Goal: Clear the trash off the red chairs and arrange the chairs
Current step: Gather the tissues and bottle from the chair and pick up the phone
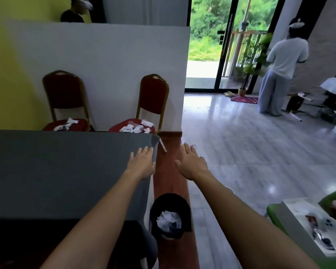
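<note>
Crumpled trash (136, 128) on both red chairs (151, 105), black bin (170, 215) holding white paper, left hand (142, 165) and right hand (191, 164) empty, fingers spread

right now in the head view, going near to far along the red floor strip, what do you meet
black trash bin holding crumpled paper → right hand → right red chair with paper trash on its seat

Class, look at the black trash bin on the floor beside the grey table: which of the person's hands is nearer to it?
Hard to call; the left hand, marginally. It hovers over the grey table corner, beyond the black trash bin. The right hand reaches out over the floor, equally far beyond it.
</note>
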